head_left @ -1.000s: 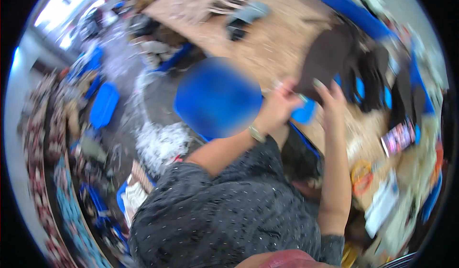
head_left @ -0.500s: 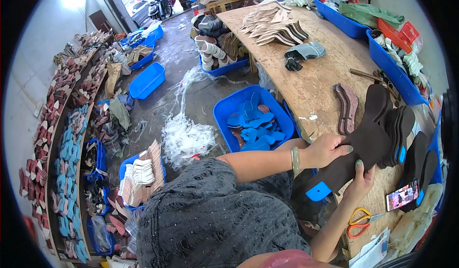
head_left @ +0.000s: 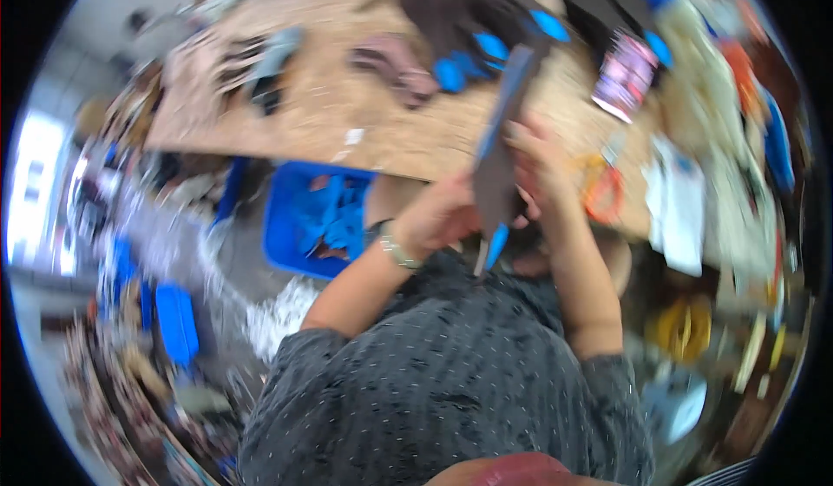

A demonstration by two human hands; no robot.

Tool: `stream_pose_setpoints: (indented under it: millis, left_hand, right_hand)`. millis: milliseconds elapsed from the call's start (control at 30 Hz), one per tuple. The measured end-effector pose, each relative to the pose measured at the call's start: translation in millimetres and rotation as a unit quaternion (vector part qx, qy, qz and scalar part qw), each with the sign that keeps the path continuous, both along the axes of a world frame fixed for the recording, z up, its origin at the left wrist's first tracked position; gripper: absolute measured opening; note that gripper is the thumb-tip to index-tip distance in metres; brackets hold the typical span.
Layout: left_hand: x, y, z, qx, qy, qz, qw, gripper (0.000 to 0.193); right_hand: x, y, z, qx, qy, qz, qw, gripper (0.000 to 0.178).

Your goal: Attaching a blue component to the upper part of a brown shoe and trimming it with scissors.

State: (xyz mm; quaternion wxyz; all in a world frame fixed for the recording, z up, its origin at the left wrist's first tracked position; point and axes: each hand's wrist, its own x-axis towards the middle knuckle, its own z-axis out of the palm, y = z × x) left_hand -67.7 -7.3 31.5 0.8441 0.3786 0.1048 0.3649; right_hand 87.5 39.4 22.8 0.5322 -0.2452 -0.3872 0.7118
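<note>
"Insoles (head_left: 496, 182), dark brown with blue patches, are raised nearly edge-on between two bare hands at the near edge of a wooden tabletop (head_left: 304, 130). Which step does this show?"

"Handling in mid-air, by the look of it, perhaps turning or squaring the pieces; blur hides how many there are. A next move would seem to call for a steady hold, since the lower ends appear to part."

"And the grip?"

"Grasping on both sides: the left hand (head_left: 447, 213) from the left, the right hand (head_left: 542, 165) from the right, spread little wider than the thickness held. Exact fingertip contact is blurred."

"What surrounds them?"

"More dark insoles (head_left: 436, 13) lie beyond, a phone (head_left: 626, 74) and orange-handled scissors (head_left: 605, 195) to the right, and a blue bin (head_left: 279, 226) of blue pieces (head_left: 330, 213) at left."
</note>
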Motion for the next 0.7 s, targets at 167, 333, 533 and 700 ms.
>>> stream_pose_setpoints:
  millis: [167, 333, 533, 700]
  left_hand:
    - [21, 0, -27, 0.009, 0.026, 0.041, 0.999, 0.056]
    - [37, -8, -26, 0.011, 0.088, 0.181, 0.979, 0.047]
    - [53, -16, -31, 0.071, 0.186, 0.252, 0.947, 0.04]
    - [55, -1, -38, 0.063, 0.196, 0.158, 0.966, 0.037]
  right_hand:
    - [34, -18, 1, 0.017, -0.056, 0.085, 0.995, 0.042]
    - [58, -54, 1, -0.015, -0.096, -0.107, 0.989, 0.039]
    - [56, -89, -13, 0.024, -0.023, -0.137, 0.99, 0.039]
    - [68, -84, -28, -0.004, -0.036, -0.168, 0.985, 0.037]
